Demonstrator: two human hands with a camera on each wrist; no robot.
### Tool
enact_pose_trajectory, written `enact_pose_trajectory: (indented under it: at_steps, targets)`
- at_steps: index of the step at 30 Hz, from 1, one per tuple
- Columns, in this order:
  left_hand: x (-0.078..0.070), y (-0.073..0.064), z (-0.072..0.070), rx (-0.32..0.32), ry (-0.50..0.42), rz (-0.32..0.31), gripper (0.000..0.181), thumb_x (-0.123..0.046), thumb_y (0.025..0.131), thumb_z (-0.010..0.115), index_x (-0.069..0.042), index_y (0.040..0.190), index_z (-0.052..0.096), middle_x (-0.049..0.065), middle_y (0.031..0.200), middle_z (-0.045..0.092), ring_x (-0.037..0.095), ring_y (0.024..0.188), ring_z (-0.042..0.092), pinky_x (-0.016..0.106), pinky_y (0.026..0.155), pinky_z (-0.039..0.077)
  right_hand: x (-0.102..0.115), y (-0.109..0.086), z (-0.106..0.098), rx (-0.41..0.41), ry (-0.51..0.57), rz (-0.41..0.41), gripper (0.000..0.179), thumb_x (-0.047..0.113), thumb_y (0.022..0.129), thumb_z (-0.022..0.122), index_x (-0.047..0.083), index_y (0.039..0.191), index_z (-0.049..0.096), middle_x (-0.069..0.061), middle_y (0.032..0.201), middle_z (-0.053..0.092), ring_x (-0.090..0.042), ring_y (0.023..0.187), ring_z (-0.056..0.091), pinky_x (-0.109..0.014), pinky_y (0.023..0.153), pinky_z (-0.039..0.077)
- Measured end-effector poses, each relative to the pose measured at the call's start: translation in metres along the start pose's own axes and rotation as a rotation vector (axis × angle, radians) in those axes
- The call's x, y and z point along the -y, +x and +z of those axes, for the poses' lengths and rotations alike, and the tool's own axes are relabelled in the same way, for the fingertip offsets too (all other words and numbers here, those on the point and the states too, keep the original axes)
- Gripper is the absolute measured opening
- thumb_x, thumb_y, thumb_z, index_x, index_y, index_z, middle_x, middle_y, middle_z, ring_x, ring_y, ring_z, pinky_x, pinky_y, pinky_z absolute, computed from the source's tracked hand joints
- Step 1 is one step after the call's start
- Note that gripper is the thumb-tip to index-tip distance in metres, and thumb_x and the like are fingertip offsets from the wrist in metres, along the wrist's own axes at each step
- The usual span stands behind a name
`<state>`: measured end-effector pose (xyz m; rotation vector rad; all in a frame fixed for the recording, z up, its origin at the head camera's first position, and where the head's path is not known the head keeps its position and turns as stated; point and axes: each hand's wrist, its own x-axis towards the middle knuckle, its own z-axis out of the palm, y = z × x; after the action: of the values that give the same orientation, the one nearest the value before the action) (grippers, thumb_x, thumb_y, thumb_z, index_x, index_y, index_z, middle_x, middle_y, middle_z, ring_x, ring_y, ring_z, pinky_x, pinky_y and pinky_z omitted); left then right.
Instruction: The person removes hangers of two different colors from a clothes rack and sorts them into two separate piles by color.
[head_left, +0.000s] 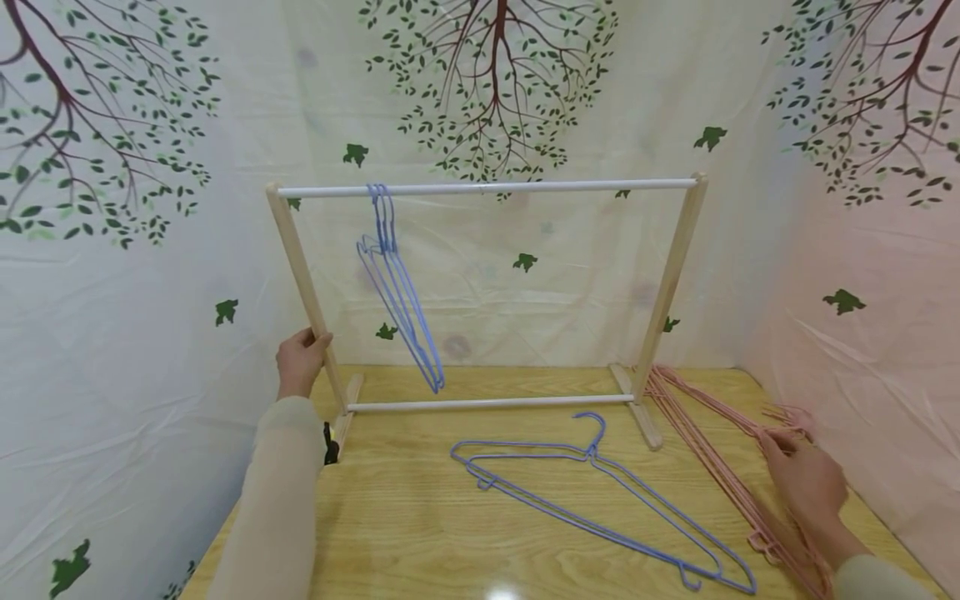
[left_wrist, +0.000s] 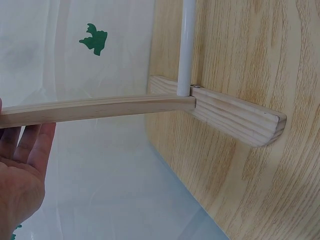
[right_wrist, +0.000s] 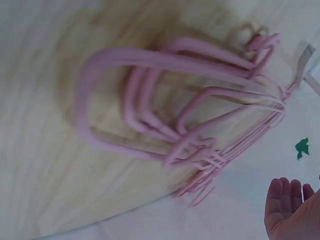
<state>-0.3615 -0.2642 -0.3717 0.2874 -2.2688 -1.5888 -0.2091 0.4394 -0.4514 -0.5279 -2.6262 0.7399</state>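
On the left, my left hand (head_left: pixel 302 363) grips the upright of a wooden clothes rack (head_left: pixel 300 265); the left wrist view has its fingers (left_wrist: pixel 41 145) behind the wood. Several blue hangers (head_left: pixel 408 308) hang together from the white top rail, toward its left end. My right hand (head_left: pixel 810 479) is over the pink hangers (head_left: pixel 705 454) at the right, fingertips near their hooks. The right wrist view shows that hand with fingers extended, beside the pink bundle (right_wrist: pixel 150 60). One blue hanger (head_left: pixel 555 504) lies flat on the table in front of the rack.
The wood-grain table (head_left: pixel 390 517) carries the rack's feet (head_left: pixel 647 425). Pale cloth walls (head_left: pixel 465 325) with tree and leaf prints close in the back and sides. A small black object (head_left: pixel 330 444) shows beside my left sleeve.
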Motion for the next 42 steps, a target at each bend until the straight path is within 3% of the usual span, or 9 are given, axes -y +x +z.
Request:
enact_pose_trajectory:
  at_steps: [5,13,23,29,42]
  targets:
    - [-0.001,0.002,0.001,0.003,0.009,0.011,0.046,-0.022,0.102,0.055,0.000,0.142,0.052,0.023,0.135,0.058,0.033,0.117,0.058,0.028,0.085,0.051,0.018,0.001,0.001,-0.039,0.028,-0.067,0.050,0.040,0.101,0.048,-0.001,0.125,0.066,-0.026,0.117,0.066,-0.050,0.096,0.059,-0.045,0.060,0.043]
    - [-0.002,0.004,0.004,-0.003,0.017,0.030,0.045,-0.021,0.101,0.057,0.002,0.140,0.054,0.023,0.132,0.059,0.033,0.114,0.059,0.027,0.082,0.051,0.065,0.004,0.004,-0.125,0.175,-0.089,0.047,0.039,0.100,0.053,0.000,0.120,0.070,-0.024,0.107,0.070,-0.037,0.092,0.060,-0.042,0.070,0.040]
    - [-0.002,0.002,0.002,0.012,0.031,0.031,0.047,-0.025,0.103,0.055,0.001,0.141,0.053,0.023,0.133,0.059,0.034,0.115,0.059,0.029,0.085,0.050,0.152,0.002,0.019,-0.125,0.322,-0.129,0.043,0.042,0.098,0.059,0.007,0.117,0.074,-0.015,0.100,0.073,-0.019,0.081,0.060,-0.026,0.062,0.043]
    - [-0.002,0.003,0.002,0.018,0.029,0.022,0.047,-0.026,0.103,0.055,0.000,0.141,0.053,0.023,0.133,0.059,0.033,0.115,0.059,0.028,0.083,0.050,0.191,0.002,0.030,-0.165,0.406,-0.198,0.031,0.032,0.096,0.065,0.006,0.110,0.077,-0.013,0.093,0.074,-0.007,0.070,0.057,-0.019,0.059,0.042]
    - [0.004,0.008,-0.001,0.010,0.040,0.025,0.047,-0.027,0.102,0.056,-0.001,0.142,0.053,0.022,0.133,0.059,0.033,0.114,0.059,0.024,0.081,0.051,0.286,-0.006,0.039,-0.074,0.532,-0.259,0.032,0.032,0.095,0.065,0.007,0.111,0.076,-0.011,0.098,0.074,-0.024,0.086,0.066,-0.031,0.071,0.047]
